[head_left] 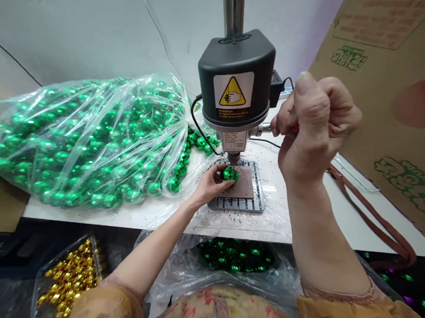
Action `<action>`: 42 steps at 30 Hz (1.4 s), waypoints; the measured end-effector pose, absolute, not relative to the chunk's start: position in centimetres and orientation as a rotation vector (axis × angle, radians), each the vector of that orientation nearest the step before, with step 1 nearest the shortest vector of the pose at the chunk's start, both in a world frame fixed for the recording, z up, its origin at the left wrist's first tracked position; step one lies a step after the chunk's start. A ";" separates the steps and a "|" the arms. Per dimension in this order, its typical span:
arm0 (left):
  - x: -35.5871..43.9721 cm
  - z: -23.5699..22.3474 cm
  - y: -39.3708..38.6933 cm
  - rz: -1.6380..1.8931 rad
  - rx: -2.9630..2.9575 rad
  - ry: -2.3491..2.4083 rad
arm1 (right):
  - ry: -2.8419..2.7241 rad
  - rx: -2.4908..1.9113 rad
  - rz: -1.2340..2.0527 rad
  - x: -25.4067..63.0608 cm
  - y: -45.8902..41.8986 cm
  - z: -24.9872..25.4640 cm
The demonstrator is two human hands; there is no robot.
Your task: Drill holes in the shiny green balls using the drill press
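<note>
You have the green faceted ball point(230, 173) over the brown pad point(246, 182), just below the chuck point(233, 157) of the drill press point(236, 59). Your left hand point(211, 183) pinches it; your right hand point(313, 122) is curled around the side lever point(265, 128) (your fist hides its end). Leftward lies a clear plastic bag point(91, 139).

The base plate point(260, 190) is reachable from the front, with the bag point(87, 142) blocking left, machine head point(236, 59) overhead.

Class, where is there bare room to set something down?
Bare tabletop shows between the right forearm and the brown strap. Crowded: left, the bag of green beads; centre, the gray base and left hand holding one bead.
</note>
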State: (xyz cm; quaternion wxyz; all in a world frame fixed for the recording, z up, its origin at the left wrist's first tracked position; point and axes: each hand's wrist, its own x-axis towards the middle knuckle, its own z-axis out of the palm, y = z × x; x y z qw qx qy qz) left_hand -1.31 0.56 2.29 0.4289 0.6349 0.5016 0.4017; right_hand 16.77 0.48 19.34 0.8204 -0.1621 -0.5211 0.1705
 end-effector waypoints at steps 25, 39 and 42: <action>0.7 1.9 -0.9 1.033 1.924 1.510 | -1.127 -0.299 0.215 16.5 -0.4 16.5; 0.8 2.2 -1.2 1.035 1.908 1.490 | -1.143 -0.274 0.113 16.6 -0.1 14.5; 0.8 2.1 -1.2 1.036 1.908 1.481 | -1.185 -0.236 0.077 16.8 0.0 14.1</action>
